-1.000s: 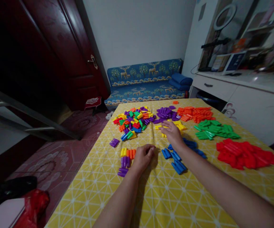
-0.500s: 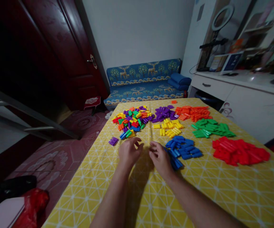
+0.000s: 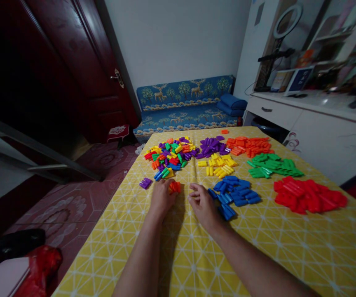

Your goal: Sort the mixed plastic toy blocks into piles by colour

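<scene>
My left hand (image 3: 161,196) rests on the yellow tablecloth (image 3: 258,247) with its fingers closed round a few orange plastic pieces (image 3: 174,187). My right hand (image 3: 201,203) lies just to the right of it. Its fingers are curled inward, and what they hold, if anything, is hidden. A blue pile (image 3: 235,190) touches the right hand's far side. Beyond the hands lie a mixed-colour pile (image 3: 168,156), a yellow pile (image 3: 218,165) and a purple pile (image 3: 211,146).
Sorted piles sit to the right: orange (image 3: 249,145), green (image 3: 273,166) and red (image 3: 307,196). A lone purple piece (image 3: 145,182) lies near the table's left edge. A blue sofa (image 3: 187,107) stands behind the table and a white cabinet (image 3: 320,132) to the right.
My right hand drew back from the yellow pile to beside my left hand. My left hand slid forward, and orange pieces now show at its fingertips. The small group near it is covered.
</scene>
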A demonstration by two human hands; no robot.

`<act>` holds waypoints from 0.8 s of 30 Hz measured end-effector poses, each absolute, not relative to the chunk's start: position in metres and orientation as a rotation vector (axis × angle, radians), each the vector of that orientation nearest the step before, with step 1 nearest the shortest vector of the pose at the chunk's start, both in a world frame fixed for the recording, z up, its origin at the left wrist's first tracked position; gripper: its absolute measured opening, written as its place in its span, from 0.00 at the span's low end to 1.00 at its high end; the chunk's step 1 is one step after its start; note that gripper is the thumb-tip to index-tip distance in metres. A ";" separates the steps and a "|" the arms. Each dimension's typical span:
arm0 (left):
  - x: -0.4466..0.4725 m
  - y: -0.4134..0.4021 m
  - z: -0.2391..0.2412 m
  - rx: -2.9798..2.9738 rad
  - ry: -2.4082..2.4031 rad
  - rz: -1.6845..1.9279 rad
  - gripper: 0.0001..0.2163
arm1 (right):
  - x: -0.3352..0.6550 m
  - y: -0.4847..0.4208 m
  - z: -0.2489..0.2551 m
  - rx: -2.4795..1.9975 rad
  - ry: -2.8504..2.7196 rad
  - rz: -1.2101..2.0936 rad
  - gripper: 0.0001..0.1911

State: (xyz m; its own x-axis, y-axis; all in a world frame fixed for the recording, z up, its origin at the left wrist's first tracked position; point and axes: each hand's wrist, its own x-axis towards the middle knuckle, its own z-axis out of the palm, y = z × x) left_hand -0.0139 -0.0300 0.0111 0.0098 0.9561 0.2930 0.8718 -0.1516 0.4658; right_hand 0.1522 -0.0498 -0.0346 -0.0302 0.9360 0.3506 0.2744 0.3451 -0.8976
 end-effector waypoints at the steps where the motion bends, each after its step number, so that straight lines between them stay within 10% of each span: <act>1: -0.010 -0.029 0.012 2.100 1.849 0.931 0.16 | 0.152 -0.051 -0.033 -1.121 -1.526 0.782 0.20; 10: 0.012 -0.033 0.018 1.584 1.220 1.229 0.08 | 0.157 -0.057 -0.011 -1.109 -1.486 0.782 0.18; 24: 0.024 -0.031 0.006 0.831 0.991 1.368 0.25 | 0.170 -0.054 0.003 -1.042 -1.142 0.793 0.13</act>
State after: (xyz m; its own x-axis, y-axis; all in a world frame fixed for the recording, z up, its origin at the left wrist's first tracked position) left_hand 0.0240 -0.0313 0.0058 -0.0520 0.9953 -0.0814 -0.3881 0.0550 0.9200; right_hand 0.1705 -0.0538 0.0025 0.2537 0.9096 0.3290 0.0091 0.3379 -0.9411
